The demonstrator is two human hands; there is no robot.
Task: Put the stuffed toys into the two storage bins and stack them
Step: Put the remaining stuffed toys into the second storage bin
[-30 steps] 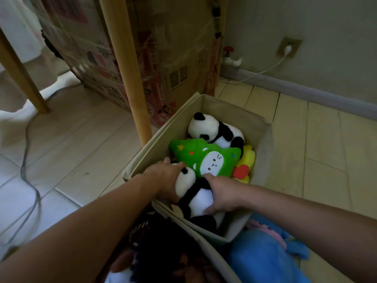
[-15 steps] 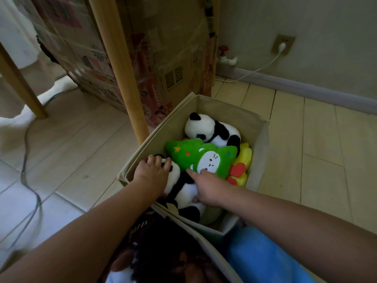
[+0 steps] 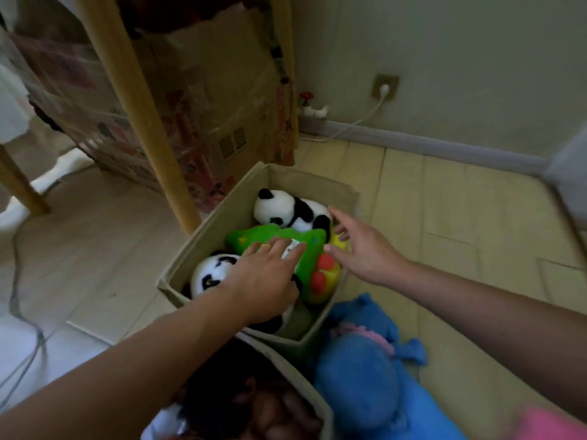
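Observation:
A beige fabric bin (image 3: 222, 214) on the floor holds a far panda (image 3: 286, 209), a green plush (image 3: 251, 238), a yellow and red plush (image 3: 324, 281) and a near panda (image 3: 209, 271). My left hand (image 3: 266, 281) lies flat with straight fingers on the green plush and the near panda. Over the bin's right rim hovers my right hand (image 3: 362, 249), fingers spread and holding nothing. A second beige bin (image 3: 305, 385) with dark toys stands at the bottom. Beside it on the floor lies a blue plush (image 3: 365, 376).
A wooden table leg (image 3: 143, 115) stands just left of the bin, with taped cardboard boxes (image 3: 216, 100) behind it. A grey cable (image 3: 19, 312) runs over the floor at left. On the wall at right are a socket (image 3: 385, 87) and a white cord.
Both hands have let go of the near panda. My left hand slid forward onto the green plush. My right hand lifted away to the bin's right side and opened.

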